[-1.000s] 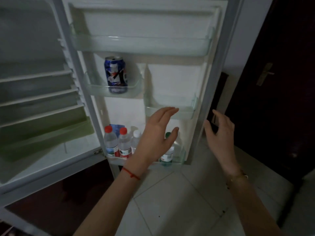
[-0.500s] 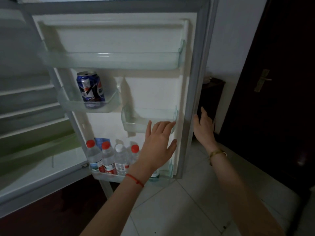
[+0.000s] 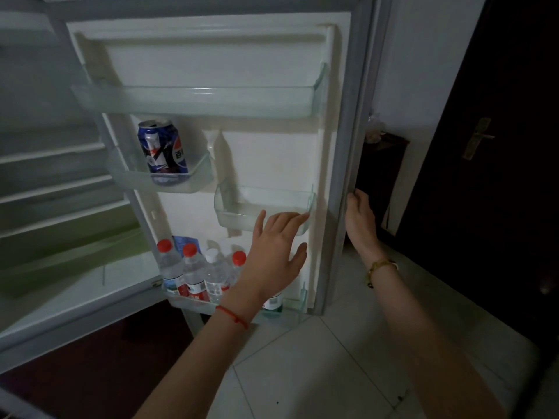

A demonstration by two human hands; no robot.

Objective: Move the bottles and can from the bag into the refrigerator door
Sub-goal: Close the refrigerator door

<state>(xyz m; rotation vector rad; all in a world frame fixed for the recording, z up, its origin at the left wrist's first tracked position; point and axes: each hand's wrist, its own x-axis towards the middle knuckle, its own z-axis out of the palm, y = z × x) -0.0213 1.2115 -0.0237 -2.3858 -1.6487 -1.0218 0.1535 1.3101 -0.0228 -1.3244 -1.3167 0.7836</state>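
Observation:
The refrigerator door [image 3: 302, 164] stands open in front of me. A blue can [image 3: 162, 151] is upright in the small left door shelf [image 3: 133, 179]. Several water bottles [image 3: 193, 272] with red and white caps stand in the bottom door shelf [image 3: 187, 302]; one more bottle [image 3: 273, 303] is mostly hidden behind my left wrist. My left hand [image 3: 273, 255] is open, fingers spread, in front of the small right shelf [image 3: 263, 210], holding nothing. My right hand [image 3: 360, 220] grips the door's outer edge [image 3: 352, 146]. No bag is in view.
The wide top door shelf [image 3: 193, 102] is bare. The fridge interior with its shelves [image 3: 60, 189] is at left. A dark room door with a brass handle [image 3: 478, 137] stands at right. White tiled floor [image 3: 317, 367] lies below.
My right hand has moved from open air onto the door's edge and closed around it. My left hand stays open near the small right shelf. The view has shifted.

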